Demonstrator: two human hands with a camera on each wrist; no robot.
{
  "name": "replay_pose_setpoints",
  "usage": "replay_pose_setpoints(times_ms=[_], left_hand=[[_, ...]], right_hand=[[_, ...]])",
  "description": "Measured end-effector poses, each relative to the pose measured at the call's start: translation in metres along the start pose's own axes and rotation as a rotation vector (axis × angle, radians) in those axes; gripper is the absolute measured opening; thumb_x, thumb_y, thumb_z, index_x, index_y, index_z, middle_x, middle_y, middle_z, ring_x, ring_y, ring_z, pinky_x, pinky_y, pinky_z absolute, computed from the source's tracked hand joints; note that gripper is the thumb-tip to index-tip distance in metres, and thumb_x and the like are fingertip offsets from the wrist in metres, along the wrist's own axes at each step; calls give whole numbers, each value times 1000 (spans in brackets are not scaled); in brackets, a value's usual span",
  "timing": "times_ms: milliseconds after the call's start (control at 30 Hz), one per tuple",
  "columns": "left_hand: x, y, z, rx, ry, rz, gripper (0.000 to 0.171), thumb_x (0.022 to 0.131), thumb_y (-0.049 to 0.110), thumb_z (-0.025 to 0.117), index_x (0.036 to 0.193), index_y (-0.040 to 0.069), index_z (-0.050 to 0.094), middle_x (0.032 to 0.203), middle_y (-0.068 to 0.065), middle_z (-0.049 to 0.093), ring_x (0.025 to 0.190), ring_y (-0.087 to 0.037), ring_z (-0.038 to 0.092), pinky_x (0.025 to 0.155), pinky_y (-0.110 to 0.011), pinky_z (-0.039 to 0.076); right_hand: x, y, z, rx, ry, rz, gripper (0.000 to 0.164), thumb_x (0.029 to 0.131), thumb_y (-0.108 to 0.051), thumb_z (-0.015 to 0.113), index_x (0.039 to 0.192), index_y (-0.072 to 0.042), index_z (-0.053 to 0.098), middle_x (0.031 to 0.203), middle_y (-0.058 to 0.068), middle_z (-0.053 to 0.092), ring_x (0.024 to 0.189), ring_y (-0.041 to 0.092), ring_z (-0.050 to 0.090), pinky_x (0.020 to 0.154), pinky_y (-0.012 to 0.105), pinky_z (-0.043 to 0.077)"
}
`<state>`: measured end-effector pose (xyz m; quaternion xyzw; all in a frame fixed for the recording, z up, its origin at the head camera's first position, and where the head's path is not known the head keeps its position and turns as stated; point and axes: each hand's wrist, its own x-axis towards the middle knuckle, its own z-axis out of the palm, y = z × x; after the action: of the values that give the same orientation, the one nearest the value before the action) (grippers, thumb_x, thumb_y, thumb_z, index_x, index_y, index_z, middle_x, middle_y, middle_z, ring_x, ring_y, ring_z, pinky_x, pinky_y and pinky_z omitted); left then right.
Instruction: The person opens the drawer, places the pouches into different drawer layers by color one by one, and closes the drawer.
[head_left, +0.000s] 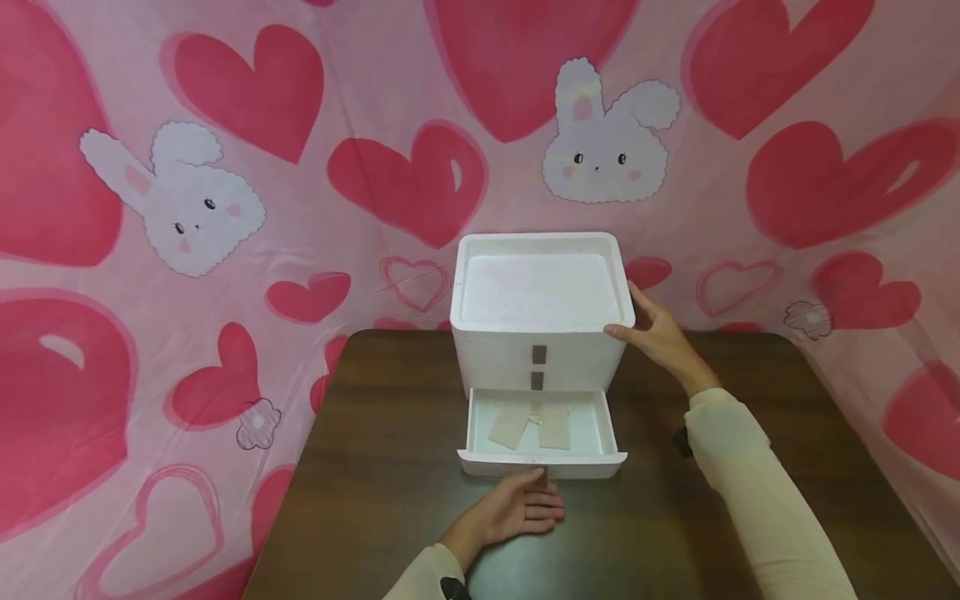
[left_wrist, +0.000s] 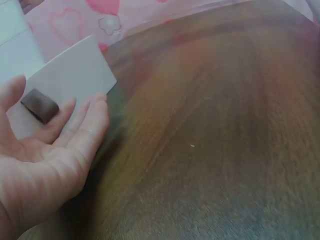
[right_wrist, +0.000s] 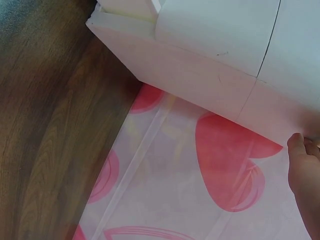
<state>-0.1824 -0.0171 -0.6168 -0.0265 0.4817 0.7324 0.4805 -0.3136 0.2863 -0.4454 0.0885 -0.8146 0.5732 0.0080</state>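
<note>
A small white drawer cabinet [head_left: 495, 362] stands on the table, its lowest drawer [head_left: 480, 467] pulled out. Two beige tags [head_left: 555, 428] with thin gold-coloured pieces lie inside that drawer. Close to its brown pull tab [left_wrist: 40, 105] is my left hand [head_left: 513, 510], palm turned up. The thumb and loosely extended fingers lie on either side of the tab, without a plain pinch. At the cabinet's upper right corner my right hand [head_left: 660, 332] holds on, thumb at the front edge and fingers along the side. Only part of that hand [right_wrist: 306, 172] shows in the right wrist view.
Two upper drawers with brown tabs [head_left: 539, 355] are closed. The cabinet's top is a shallow recessed tray [head_left: 536, 287]. Brown wooden table [head_left: 375, 467] surrounds it, and a pink cloth [head_left: 360, 75] with hearts and rabbits hangs behind.
</note>
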Motion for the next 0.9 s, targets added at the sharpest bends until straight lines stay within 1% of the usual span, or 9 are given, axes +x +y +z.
replay_pose_setpoints(times_ms=[67,167,233,333,400,500,733,833,900], left_hand=[[-1,-1,1,11,-5,-3,58,102,51,50,128,-1,58,117,-11,71,105,-18,69,91,-29,58],[-1,-2,2,29,-13,12,56,104,47,48,129,-2,58,120,-12,71,107,-18,69,93,-28,58],[0,-3,2,48,-11,39,55,106,43,47,133,-4,56,126,-16,69,110,-19,69,95,-29,57],[1,-3,4,80,10,86,54,107,36,47,140,-7,51,131,-19,67,113,-20,68,95,-28,57],[2,-2,6,93,31,113,52,107,32,48,142,-7,50,128,-17,69,112,-19,69,93,-27,58],[4,0,8,97,63,142,49,107,28,51,140,-9,52,119,-10,74,106,-15,71,90,-25,59],[8,2,8,112,82,160,37,105,19,53,128,-9,61,102,-5,78,88,-9,73,79,-22,61],[9,5,6,116,84,169,34,105,16,52,125,-9,62,98,-4,78,84,-8,73,76,-21,61],[10,8,5,111,91,175,32,105,15,52,124,-9,62,96,-3,78,82,-7,73,76,-21,61]], right_hand=[[0,0,0,10,1,-9,92,93,-10,72,164,-22,15,169,14,27,134,19,48,96,8,49],[0,-1,0,31,3,-23,92,93,-9,72,164,-21,15,168,14,28,130,13,49,94,6,48],[0,-1,0,36,1,-27,92,93,-9,72,164,-21,15,168,15,27,130,14,49,94,5,48],[-1,-1,1,23,2,-15,92,93,-11,72,164,-22,15,169,14,27,136,23,47,95,7,48],[-1,-1,1,12,2,0,92,93,-13,73,164,-22,14,169,13,26,140,31,44,98,9,47],[-2,0,1,-7,2,21,93,93,-16,73,164,-23,13,170,12,25,145,36,40,103,15,47],[0,2,1,-20,-3,23,94,94,-17,73,165,-23,12,171,10,22,149,37,36,111,36,42],[0,1,0,-15,-5,21,93,94,-16,72,165,-23,11,171,10,21,149,36,36,112,33,42],[-1,1,0,1,-8,16,94,94,-14,72,164,-22,11,171,11,22,147,35,38,110,26,44]])
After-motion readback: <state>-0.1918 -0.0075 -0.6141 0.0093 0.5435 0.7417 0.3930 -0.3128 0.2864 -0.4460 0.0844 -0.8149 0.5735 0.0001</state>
